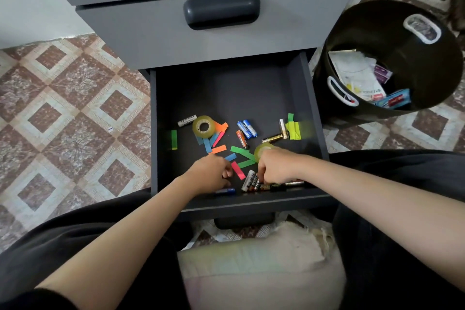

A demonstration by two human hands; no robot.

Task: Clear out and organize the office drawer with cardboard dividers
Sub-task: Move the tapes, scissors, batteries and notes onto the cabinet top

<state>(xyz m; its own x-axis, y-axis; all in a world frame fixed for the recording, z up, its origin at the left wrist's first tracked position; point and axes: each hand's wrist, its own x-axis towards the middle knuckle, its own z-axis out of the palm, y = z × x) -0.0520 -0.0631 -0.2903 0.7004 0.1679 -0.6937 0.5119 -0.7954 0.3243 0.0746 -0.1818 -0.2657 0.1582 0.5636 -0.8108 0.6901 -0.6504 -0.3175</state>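
- Drawer (317, 108): bottom one of a grey cabinet, pulled out fully; its dark floor holds loose small items and no cardboard dividers are in view.
- Batteries (253, 183): a cluster lying against the front wall, directly under the right hand and running off to its right. Those at the right lie lengthwise along the wall; those at the left tilt away from it. Casings are mixed: silver, black and orange.
- Right hand (276, 167): the nearer hand to the cluster, fingers curled down onto it and gripping the batteries there.
- Left hand (210, 173): fingers curled; whether it holds anything cannot be told. A blue battery (225, 191) lies just beneath it, long axis parallel to the front wall.
- Judgement: gathering the cluster calls for a sweep along the wall, rightward from the right hand.
- Further scattered items: more batteries mid-drawer, coloured paper strips (238, 170), a tape roll (203, 126).
- Black bin (427, 88): stands on the floor to the right of the drawer, with papers and packets inside.
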